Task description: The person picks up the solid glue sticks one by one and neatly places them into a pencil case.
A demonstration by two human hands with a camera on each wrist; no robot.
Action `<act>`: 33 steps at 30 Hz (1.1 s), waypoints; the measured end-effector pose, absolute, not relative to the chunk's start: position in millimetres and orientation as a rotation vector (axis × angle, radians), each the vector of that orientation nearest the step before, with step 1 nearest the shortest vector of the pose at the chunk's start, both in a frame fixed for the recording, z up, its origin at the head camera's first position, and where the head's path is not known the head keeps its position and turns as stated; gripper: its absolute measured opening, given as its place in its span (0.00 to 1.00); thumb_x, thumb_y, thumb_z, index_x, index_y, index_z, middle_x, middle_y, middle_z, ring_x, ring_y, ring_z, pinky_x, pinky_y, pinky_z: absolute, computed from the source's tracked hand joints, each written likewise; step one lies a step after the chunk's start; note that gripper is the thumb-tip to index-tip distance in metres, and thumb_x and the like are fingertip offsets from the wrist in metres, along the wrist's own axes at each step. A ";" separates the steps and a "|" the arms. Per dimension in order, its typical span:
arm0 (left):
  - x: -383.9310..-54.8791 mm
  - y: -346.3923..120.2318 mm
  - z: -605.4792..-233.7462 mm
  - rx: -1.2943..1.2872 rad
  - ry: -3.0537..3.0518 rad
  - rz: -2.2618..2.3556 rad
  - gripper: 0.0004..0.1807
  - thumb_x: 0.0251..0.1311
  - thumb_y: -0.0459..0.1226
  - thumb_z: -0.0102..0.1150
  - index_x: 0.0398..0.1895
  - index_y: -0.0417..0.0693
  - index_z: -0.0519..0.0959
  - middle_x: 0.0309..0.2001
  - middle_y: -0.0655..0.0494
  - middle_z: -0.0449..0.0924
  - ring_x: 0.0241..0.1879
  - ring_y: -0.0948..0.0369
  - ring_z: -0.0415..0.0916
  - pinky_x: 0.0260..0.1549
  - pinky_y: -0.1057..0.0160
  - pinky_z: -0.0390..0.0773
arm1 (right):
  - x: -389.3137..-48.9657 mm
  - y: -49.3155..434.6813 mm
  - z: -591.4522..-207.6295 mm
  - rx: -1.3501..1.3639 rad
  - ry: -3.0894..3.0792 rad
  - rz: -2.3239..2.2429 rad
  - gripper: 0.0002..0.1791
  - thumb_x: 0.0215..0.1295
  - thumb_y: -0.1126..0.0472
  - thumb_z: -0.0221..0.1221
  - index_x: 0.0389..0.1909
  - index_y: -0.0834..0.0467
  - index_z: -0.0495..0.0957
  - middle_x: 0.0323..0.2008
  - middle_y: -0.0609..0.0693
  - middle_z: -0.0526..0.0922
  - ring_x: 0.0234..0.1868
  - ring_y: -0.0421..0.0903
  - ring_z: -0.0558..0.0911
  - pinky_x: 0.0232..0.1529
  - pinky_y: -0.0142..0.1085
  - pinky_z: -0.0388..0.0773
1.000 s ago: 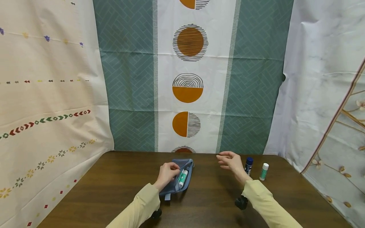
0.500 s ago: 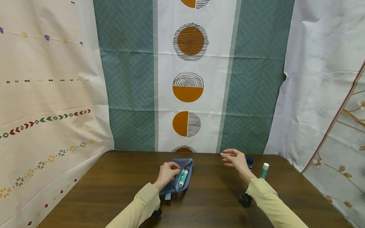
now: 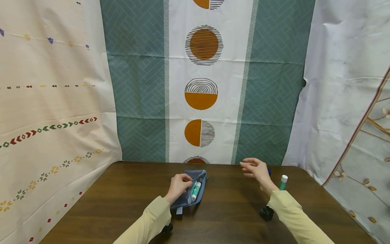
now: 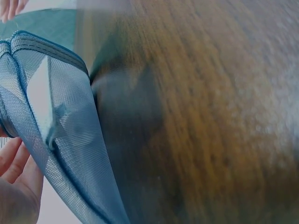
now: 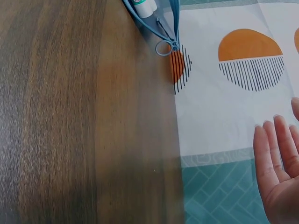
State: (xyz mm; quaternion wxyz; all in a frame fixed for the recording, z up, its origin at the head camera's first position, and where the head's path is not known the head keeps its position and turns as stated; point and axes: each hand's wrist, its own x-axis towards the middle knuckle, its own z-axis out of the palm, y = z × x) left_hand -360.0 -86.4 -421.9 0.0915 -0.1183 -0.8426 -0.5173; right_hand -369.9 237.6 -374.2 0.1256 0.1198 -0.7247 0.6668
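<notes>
Nearest, pale yellow fabric sleeves [image 3: 297, 215] cover both forearms, with small black devices [image 3: 266, 214] below the wrists. Both arms reach over a dark brown wood-grain table [image 3: 131, 193]. Near its middle is an open-topped blue mesh pouch [image 4: 88, 149]; the left hand [image 3: 177, 185] grips its left edge, fingers bent narrowly on the fabric. Inside lie white-and-green cylindrical sticks [image 3: 196, 190], side by side. Well to the right, the right hand [image 3: 254, 171] hangs in the air, wide and free, fingers slightly bent. Just past it shows a dark blue cap [image 3: 269, 172], its lower part hidden; near that stands a green cylindrical stick with a white top [image 3: 283, 183], partly covered by the forearm. Behind hangs teal-and-white cloth [image 3: 140, 101] with orange circles.
</notes>
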 end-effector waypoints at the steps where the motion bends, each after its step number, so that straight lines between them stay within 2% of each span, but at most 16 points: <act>1: -360.1 -86.4 -422.1 -0.353 -2.502 -1.535 0.05 0.50 0.30 0.59 0.31 0.37 0.80 0.26 0.54 0.75 0.25 0.60 0.72 0.19 0.63 0.77 | -360.9 233.1 -366.0 0.264 -2.150 1.907 0.24 0.55 0.59 0.63 0.47 0.70 0.71 0.36 0.57 0.80 0.36 0.53 0.80 0.36 0.47 0.76; 6: -360.4 -86.6 -422.6 -0.353 -2.503 -1.537 0.05 0.50 0.30 0.59 0.31 0.38 0.80 0.26 0.54 0.75 0.25 0.60 0.72 0.19 0.63 0.77 | -362.4 238.0 -362.6 0.197 -2.180 1.925 0.24 0.55 0.60 0.63 0.48 0.70 0.70 0.36 0.56 0.80 0.34 0.48 0.80 0.37 0.48 0.75; 10: -360.1 -87.1 -423.3 -0.361 -2.495 -1.542 0.05 0.50 0.30 0.59 0.31 0.38 0.80 0.26 0.54 0.75 0.24 0.60 0.72 0.18 0.63 0.77 | -367.2 244.6 -365.3 0.244 -2.175 1.889 0.23 0.55 0.59 0.63 0.47 0.68 0.71 0.35 0.55 0.80 0.35 0.52 0.80 0.34 0.47 0.76; 15: -359.0 -87.7 -423.3 -0.391 -2.475 -1.556 0.05 0.50 0.30 0.58 0.30 0.38 0.80 0.25 0.55 0.76 0.23 0.61 0.72 0.18 0.62 0.76 | -411.7 277.2 -403.6 0.343 -2.144 1.875 0.23 0.54 0.55 0.63 0.49 0.62 0.73 0.38 0.55 0.80 0.38 0.55 0.79 0.31 0.45 0.78; 20: -358.8 -87.2 -422.6 -0.394 -2.474 -1.563 0.05 0.50 0.30 0.58 0.31 0.38 0.80 0.25 0.55 0.75 0.24 0.61 0.73 0.18 0.63 0.76 | -452.3 304.6 -437.2 0.301 -2.116 1.836 0.29 0.52 0.50 0.64 0.52 0.61 0.71 0.40 0.56 0.79 0.40 0.60 0.77 0.30 0.43 0.78; 27: -358.4 -87.0 -421.4 -0.392 -2.475 -1.564 0.06 0.50 0.30 0.58 0.31 0.37 0.80 0.25 0.55 0.76 0.23 0.61 0.73 0.18 0.62 0.76 | -466.2 323.4 -448.0 0.298 -2.098 1.777 0.30 0.51 0.48 0.64 0.52 0.60 0.71 0.41 0.58 0.78 0.42 0.63 0.76 0.29 0.44 0.78; 33: -357.5 -87.2 -421.0 -0.387 -2.481 -1.569 0.06 0.51 0.29 0.58 0.32 0.35 0.79 0.26 0.55 0.76 0.24 0.61 0.73 0.19 0.62 0.76 | -482.8 344.8 -460.4 0.282 -2.071 1.836 0.29 0.49 0.49 0.65 0.51 0.58 0.72 0.41 0.59 0.78 0.41 0.62 0.77 0.29 0.45 0.77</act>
